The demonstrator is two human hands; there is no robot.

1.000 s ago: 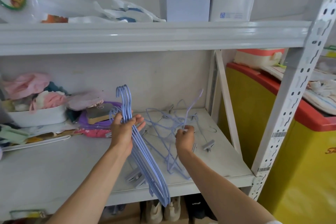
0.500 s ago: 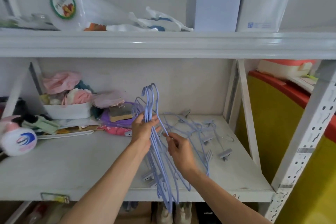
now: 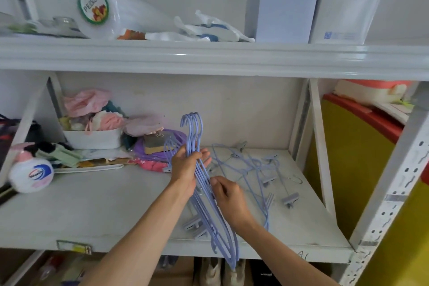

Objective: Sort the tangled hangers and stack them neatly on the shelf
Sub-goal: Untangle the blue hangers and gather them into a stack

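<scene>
My left hand [image 3: 185, 169] grips a bundle of several light blue hangers [image 3: 196, 137] just below their hooks, holding them upright over the white shelf [image 3: 92, 211]. The bundle's lower ends hang past the shelf's front edge. My right hand [image 3: 228, 195] pinches the bundle's bars from the right, fingers curled on them. A tangle of loose blue hangers [image 3: 250, 169] with grey clips lies flat on the shelf to the right of both hands.
A white basket of pink and pale cloths [image 3: 92, 137], a purple item [image 3: 148, 148] and a white bottle [image 3: 31, 176] crowd the shelf's left and back. Two white boxes [image 3: 283, 11] stand on the upper shelf. A yellow cabinet [image 3: 362, 165] stands right of the perforated post [image 3: 394, 183].
My right hand left the loose tangle and came over to the bundle in my left hand, now pinching its bars. The view shifted left, showing more of the shelf's left side.
</scene>
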